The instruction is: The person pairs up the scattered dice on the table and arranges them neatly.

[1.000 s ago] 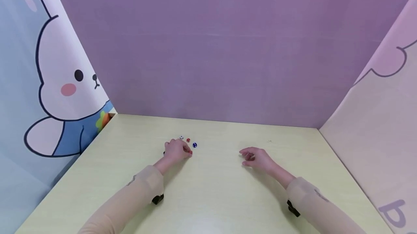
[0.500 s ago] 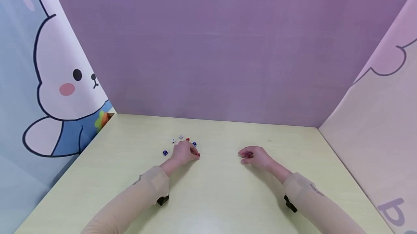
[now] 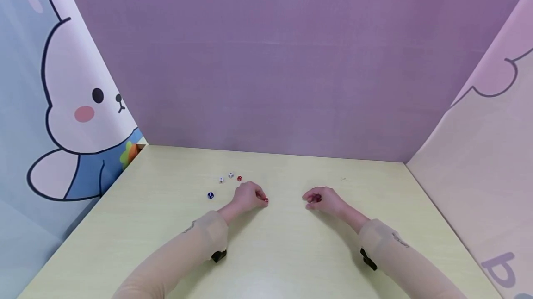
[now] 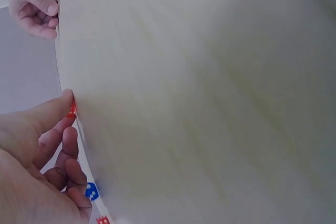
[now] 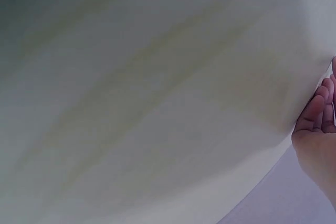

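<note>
Left hand (image 3: 248,196): thumb and fingertips pinched on a small red cube die with pale pips (image 3: 266,200), at or just above the pale yellow table (image 3: 283,248). Right hand (image 3: 326,200): well apart from it, thumb and fingers separated, loosely curved, nothing seen between them. Left of the pinched die: one small white cube die (image 3: 221,180); another white die (image 3: 231,175); a second red die (image 3: 239,178); one dark blue die (image 3: 210,195). Handling, as judged: light pinch, squared on opposite faces against twisting; low, level travel; gentle release against rolling; spare fingers clear of loose dice.
</note>
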A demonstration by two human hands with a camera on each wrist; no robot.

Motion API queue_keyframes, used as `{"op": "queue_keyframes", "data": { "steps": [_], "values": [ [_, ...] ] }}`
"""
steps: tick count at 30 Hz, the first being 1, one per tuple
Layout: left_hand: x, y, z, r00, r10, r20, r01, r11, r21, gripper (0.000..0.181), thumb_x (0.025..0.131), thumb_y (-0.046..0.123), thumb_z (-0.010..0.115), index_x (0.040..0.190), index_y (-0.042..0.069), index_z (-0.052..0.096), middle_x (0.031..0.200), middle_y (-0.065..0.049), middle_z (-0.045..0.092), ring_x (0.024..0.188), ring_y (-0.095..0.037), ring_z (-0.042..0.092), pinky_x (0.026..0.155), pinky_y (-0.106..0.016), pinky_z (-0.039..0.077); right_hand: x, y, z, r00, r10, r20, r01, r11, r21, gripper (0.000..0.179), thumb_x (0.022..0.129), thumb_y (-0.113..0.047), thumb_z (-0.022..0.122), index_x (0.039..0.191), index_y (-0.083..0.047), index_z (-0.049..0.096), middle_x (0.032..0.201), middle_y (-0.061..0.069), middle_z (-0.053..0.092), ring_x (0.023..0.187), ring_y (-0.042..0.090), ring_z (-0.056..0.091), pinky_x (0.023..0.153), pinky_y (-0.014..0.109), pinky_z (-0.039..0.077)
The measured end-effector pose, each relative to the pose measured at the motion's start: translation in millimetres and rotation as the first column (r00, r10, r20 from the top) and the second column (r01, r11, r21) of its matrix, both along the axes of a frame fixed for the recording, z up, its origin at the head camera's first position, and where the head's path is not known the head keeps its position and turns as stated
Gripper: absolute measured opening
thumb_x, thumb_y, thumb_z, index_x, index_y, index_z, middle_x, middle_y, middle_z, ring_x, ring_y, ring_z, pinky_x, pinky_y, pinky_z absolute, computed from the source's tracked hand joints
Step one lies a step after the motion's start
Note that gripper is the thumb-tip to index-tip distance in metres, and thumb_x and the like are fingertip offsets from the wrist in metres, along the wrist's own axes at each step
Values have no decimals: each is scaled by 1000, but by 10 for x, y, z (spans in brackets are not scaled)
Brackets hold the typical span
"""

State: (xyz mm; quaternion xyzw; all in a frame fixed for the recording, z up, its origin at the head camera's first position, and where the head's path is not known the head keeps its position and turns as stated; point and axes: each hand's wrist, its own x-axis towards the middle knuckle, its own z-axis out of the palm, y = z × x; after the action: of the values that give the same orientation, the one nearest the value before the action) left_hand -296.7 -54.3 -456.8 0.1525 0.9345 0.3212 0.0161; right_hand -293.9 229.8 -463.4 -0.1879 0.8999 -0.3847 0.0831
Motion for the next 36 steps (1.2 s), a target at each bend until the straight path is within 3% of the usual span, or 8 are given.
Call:
{"op": "queue_keyframes", "data": {
  "steps": [11, 22, 36],
  "values": [
    [-42, 340, -18, 999, -49, 3, 49, 999, -4, 15, 69, 23, 84, 74, 16, 72, 69, 8, 66, 67, -7, 55, 74, -30, 44, -10, -25, -9, 1000, -7, -16, 8, 1000, 23, 23, 79, -10, 75, 101, -7, 69, 84, -1, 63, 76, 13, 52, 66, 20, 45],
    [-79, 678, -23, 997, -80, -10, 79, 996, -47, 14, 70, 26, 83, 74, 19, 72, 69, 10, 66, 69, -9, 58, 89, -45, 41, -32, -40, -18, 999, 29, -41, -28, 999, 17, 24, 80, -11, 75, 101, -5, 69, 84, 1, 64, 74, 11, 52, 66, 19, 44],
    [-79, 963, 35, 997, -81, -13, 79, 994, -78, 13, 69, 27, 84, 73, 20, 74, 69, 11, 68, 76, -13, 60, 86, -43, 40, -22, -61, -11, 997, 46, -54, -47, 999, -13, 17, 81, -9, 73, 97, -5, 70, 85, 3, 64, 73, 10, 52, 66, 19, 44]
  ]
}}
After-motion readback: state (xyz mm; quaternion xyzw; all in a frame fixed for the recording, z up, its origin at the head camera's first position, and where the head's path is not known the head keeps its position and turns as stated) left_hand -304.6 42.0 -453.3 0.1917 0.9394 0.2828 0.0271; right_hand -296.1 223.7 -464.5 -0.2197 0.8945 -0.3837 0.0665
